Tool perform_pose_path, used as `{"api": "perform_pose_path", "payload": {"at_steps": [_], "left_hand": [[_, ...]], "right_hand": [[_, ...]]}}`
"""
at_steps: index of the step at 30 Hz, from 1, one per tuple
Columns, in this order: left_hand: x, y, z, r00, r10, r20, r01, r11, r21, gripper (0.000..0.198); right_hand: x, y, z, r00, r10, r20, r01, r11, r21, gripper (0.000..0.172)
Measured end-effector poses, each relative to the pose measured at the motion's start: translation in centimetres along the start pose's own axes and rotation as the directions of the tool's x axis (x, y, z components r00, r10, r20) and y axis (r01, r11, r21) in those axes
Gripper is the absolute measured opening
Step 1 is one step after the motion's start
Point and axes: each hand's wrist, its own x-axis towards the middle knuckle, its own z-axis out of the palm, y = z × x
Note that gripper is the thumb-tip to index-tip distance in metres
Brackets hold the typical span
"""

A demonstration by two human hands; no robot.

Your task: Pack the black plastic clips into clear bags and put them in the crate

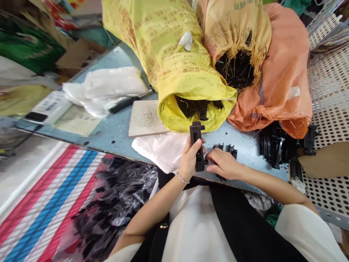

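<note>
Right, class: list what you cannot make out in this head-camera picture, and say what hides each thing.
- Head view: the gripped side of the black part, covered by the left hand.
- Head view: what the right hand touches, covered by the hand itself.
- Head view: contents of the yellow sack, lost in shadow.
- Head view: print on the white box, blurred.

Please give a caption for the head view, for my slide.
Left hand holds a black plastic part upright; right hand beside its lower end.
</note>
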Motion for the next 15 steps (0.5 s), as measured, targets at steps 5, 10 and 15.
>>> {"api": "perform_pose_path", "payload": {"at_steps": [5,10,15], "left_hand": [[0.3,0.7,0.7,0.980,-0.196,0.045,0.199,0.976,-0.084,0.044],[1.1,-2.6,-0.8,0.992,-0.056,-0.110,0.053,0.998,-0.026,0.056],[1.4,-8.2,-2.5,0.998,-0.015,-0.068,0.035,0.951,0.306,0.028]], "right_hand": [[-0.4,-0.4,-0.7,0.974,-0.223,-0.043,0.198,0.927,-0.319,0.049],[1.2,-0.1,-1.7,0.967,0.156,0.201,-0.174,0.982,0.075,0.054],[8.7,4.6,-7.3,0.841,0.264,-0.473,-0.440,0.842,-0.313,0.038]]}}
